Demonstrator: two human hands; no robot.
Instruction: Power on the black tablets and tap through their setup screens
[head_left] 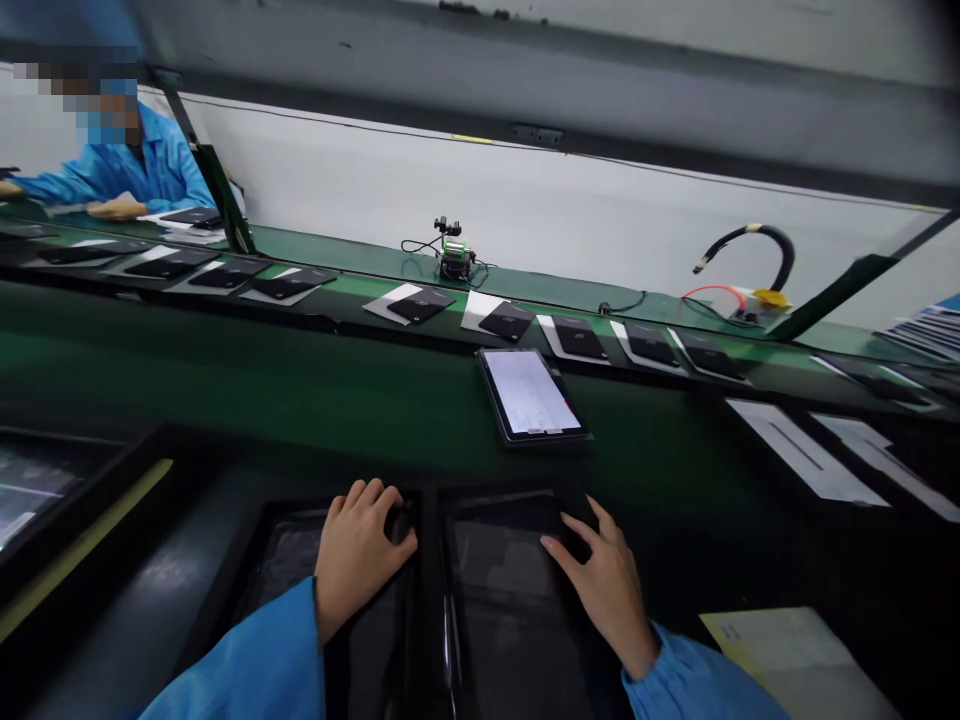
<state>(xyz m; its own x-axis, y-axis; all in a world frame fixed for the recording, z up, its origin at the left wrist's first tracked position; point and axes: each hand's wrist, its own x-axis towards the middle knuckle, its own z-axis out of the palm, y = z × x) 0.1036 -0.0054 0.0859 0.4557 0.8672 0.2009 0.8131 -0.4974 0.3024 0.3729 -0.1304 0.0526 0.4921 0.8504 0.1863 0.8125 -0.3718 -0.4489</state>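
My left hand (361, 555) is over the right side of a black tray (259, 540) with a dark, glossy panel in it. Its fingers are curled and the thumb bends towards the index finger; what lies between them is too dark to make out. Beside it is a second black tray holding a dark tablet-like panel (502, 600), which looks covered in clear film. My right hand (604, 575) is at that panel's upper right edge, thumb and index finger apart. Ahead of both hands, a tablet (531, 392) with a lit white screen lies on the green surface.
A row of black devices on white sheets (577, 338) runs along the far ledge. Printed sheets (802, 450) lie right, and a yellowish sheet (795, 660) lies near right. Another framed panel (37, 490) is left. Far left sits a person in blue (169, 155). A shelf hangs overhead.
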